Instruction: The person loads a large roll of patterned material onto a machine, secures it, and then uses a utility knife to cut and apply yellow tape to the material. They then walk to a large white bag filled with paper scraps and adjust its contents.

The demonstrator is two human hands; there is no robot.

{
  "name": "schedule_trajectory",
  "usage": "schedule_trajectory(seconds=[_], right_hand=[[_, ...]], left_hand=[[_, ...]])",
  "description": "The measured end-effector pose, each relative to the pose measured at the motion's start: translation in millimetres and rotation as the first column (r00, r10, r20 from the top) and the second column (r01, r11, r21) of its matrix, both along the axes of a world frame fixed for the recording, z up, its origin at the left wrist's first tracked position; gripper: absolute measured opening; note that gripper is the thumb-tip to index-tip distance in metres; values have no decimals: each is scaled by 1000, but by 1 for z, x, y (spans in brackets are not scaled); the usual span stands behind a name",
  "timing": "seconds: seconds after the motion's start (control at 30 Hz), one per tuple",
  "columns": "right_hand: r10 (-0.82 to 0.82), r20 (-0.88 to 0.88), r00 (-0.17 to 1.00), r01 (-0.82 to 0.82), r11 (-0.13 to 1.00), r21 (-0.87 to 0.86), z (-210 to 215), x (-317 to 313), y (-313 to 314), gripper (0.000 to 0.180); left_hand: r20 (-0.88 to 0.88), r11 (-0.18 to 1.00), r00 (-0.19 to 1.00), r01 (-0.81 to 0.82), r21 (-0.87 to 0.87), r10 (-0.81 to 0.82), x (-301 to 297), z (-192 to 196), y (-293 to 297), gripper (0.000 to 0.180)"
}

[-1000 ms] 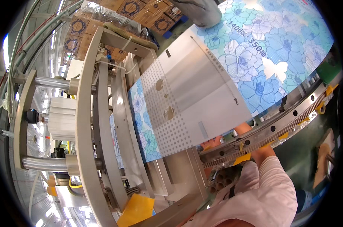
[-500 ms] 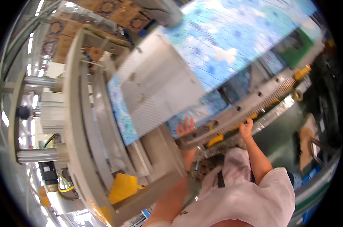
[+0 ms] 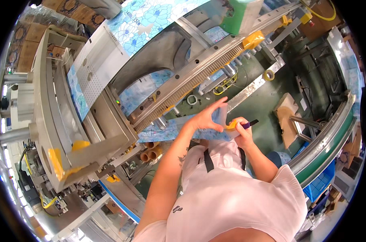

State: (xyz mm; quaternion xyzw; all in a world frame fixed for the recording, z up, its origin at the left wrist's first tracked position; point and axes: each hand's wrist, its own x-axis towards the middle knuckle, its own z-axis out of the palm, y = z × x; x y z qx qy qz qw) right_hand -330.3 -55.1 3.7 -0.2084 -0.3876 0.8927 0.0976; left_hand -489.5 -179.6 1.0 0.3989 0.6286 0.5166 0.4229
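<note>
Left hand (image 3: 207,117) spread wide by the film (image 3: 175,127), right hand (image 3: 244,136) wrapped round a small tool (image 3: 248,125)

So, film first: it's a floral blue strip below the rail (image 3: 191,77), stretching across to just in front of the waist. A clear piece (image 3: 222,115) stands up between the two hands. Can't tell if it's part of the same strip.

Left fingers are stretched out with the thumb well apart, right at the clear piece. Can't see whether they've actually got a grip on it. The right is a proper fist on the tool: dark end poking out one side, a yellow bit showing on the other. Might be a cutter, wouldn't swear to it.

If it were me, I'd pinch the clear piece properly with the left and pull it gently taut, because stuff this thin will probably fold or cling. Keep the left thumb out of the tool's line too, the hands are pretty close. And stay clear of the rail's teeth, they could snag a loose edge.

Further out: brown tubes (image 3: 151,151) to the left, a tape roll (image 3: 269,75) beyond the hands, and the printed web (image 3: 162,16) up on the machine (image 3: 41,105).
</note>
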Motion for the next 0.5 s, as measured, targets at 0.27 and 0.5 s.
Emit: schedule_trajectory(seconds=[0.27,0.5], right_hand=[[-6,-157,988,11,999,33,42,2,27,18],[214,-413,885,-350,892,-285,77,-24,46,43]], left_hand=[[303,935,887,-350,-49,348,43,64,-9,12],[330,912,855,-407,-50,400,56,97,-46,13]])
